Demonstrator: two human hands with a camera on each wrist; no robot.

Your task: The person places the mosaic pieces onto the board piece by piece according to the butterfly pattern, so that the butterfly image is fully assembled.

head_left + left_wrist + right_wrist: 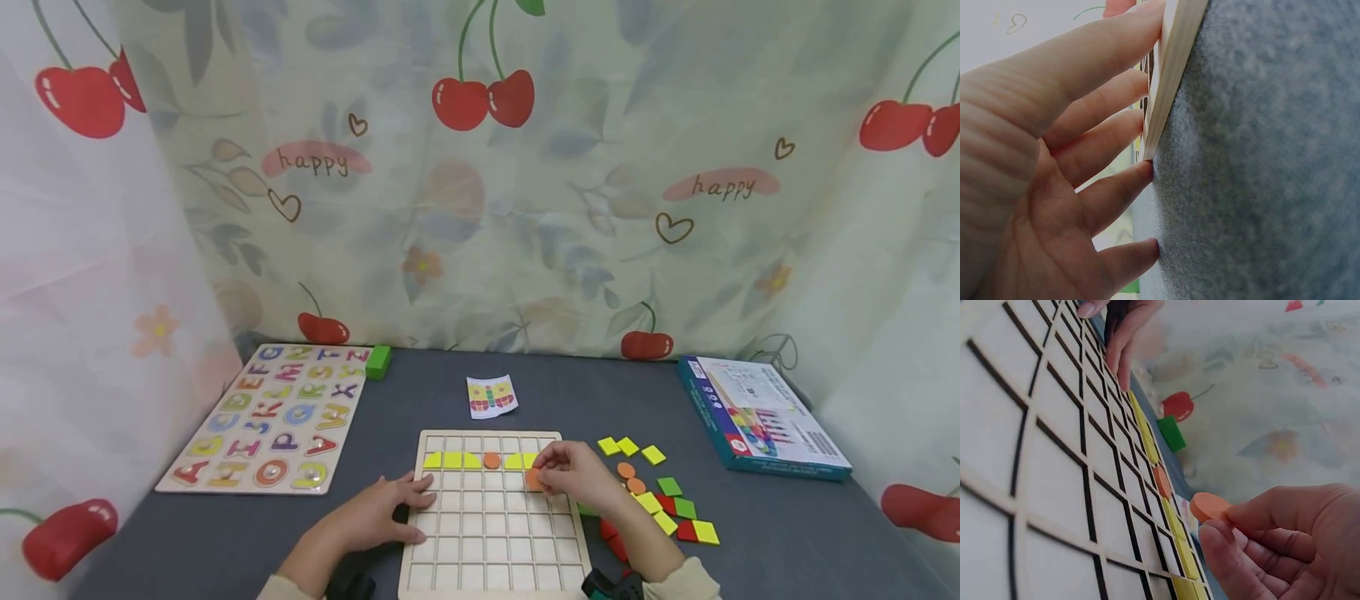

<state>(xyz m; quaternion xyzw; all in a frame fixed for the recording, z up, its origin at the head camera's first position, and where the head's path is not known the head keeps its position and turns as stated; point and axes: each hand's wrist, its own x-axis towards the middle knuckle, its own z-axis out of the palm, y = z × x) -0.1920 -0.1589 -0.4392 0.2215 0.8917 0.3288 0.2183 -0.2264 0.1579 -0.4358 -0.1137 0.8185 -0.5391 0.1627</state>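
A wooden grid board (450, 575) lies on the dark table. Along its far part runs a row of yellow pieces (452, 460), with one orange disc (491, 460) in a middle cell. My right hand (573, 475) pinches another orange disc (1209, 505) between thumb and finger, just above the board's right side. The left hand (378, 510) rests on the board's left edge with its fingers spread; in the left wrist view the fingertips touch the wooden rim (1175, 69) and the table. A small picture card (491, 397) with a butterfly pattern lies beyond the board.
Loose yellow, green, red and orange pieces (665, 523) lie right of the board, partly behind the right forearm. An alphabet puzzle board (247, 425) is on the left with a green block (378, 362) at its corner. A flat box (772, 417) sits at the right.
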